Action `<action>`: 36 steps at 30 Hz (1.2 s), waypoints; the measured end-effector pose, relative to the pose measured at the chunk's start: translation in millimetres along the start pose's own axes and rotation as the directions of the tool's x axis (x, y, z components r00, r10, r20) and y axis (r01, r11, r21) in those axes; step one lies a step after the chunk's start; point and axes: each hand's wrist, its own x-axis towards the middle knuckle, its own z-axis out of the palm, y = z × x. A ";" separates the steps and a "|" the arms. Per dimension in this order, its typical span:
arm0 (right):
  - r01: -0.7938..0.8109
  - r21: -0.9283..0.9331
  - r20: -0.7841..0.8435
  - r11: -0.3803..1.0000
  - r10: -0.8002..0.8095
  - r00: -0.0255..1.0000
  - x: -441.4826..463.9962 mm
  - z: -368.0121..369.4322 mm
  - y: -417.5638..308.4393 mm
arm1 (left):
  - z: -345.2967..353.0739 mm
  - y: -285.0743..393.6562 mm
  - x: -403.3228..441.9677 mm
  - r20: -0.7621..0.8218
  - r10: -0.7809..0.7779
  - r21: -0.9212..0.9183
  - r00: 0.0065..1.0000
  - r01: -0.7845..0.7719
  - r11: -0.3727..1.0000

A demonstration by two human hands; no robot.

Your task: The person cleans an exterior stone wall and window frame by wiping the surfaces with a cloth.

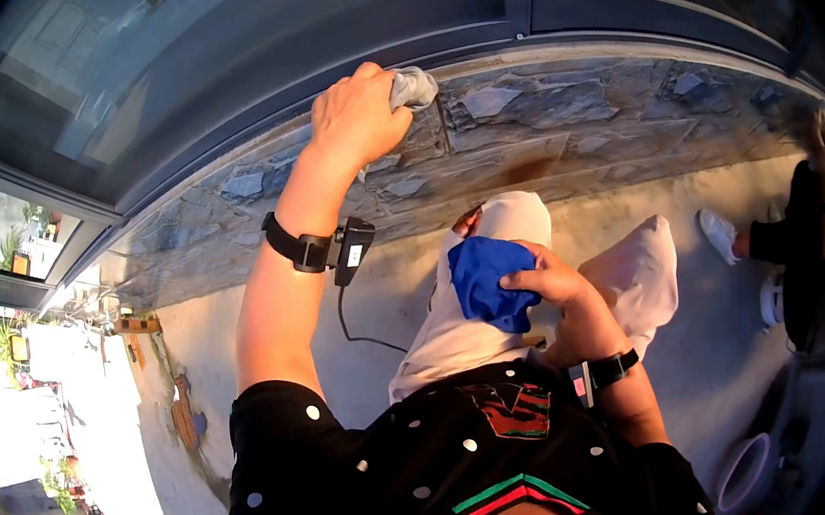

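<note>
My left hand [357, 112] is closed on a bunched grey cloth [413, 88], held against the light sill [468, 64] under the glass. Its arm is stretched out and wears a black strap with a small box [354, 251] and a cable. Lower down, my right hand [547, 278] grips a crumpled blue cloth [488, 282] between thumb and fingers. That cloth is in front of my light-coloured trouser leg [514, 215]. The fingers behind the blue cloth are mostly hidden.
A dark-framed window [308, 27] runs above a stone-faced wall [558, 111]. To the right, another person stands in white shoes [719, 235]. A pale round basin [742, 472] is at the lower right. Bright plants and a yard show at the left.
</note>
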 end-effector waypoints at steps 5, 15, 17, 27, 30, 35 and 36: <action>-0.003 -0.051 -0.010 0.999 0.003 1.000 -4.1 3.6 -2.0 | -14.7 -70.0 -50.6 -0.096 -0.111 0.046 0.989 0.116 0.992; 0.014 -0.063 -0.005 0.998 -0.014 1.000 -3.0 10.0 -6.1 | -44.9 -254.2 -152.0 -0.484 -0.540 -0.045 0.688 0.597 0.801; 0.002 -0.052 0.004 0.999 -0.001 1.000 -1.3 7.7 -6.4 | -35.3 -281.5 -161.7 -0.472 -0.566 0.009 0.676 0.645 0.764; -0.017 -0.056 0.034 0.998 0.019 0.999 7.7 11.4 -6.0 | -29.7 -232.0 -124.5 -0.273 -0.446 0.005 0.853 0.465 0.885; 0.001 -0.062 0.064 0.998 0.003 0.998 10.1 13.3 -7.6 | -26.8 -192.2 -108.4 -0.215 -0.394 0.033 0.894 0.409 0.912; -0.006 -0.043 0.058 0.999 0.009 0.998 12.4 12.7 -4.9 | -1.9 -112.7 -83.6 -0.294 -0.249 -0.071 0.923 0.239 0.968; -0.012 -0.014 0.050 1.000 0.013 0.999 11.9 14.2 -4.8 | 2.1 -97.9 -78.5 -0.287 -0.242 -0.092 0.927 0.225 0.970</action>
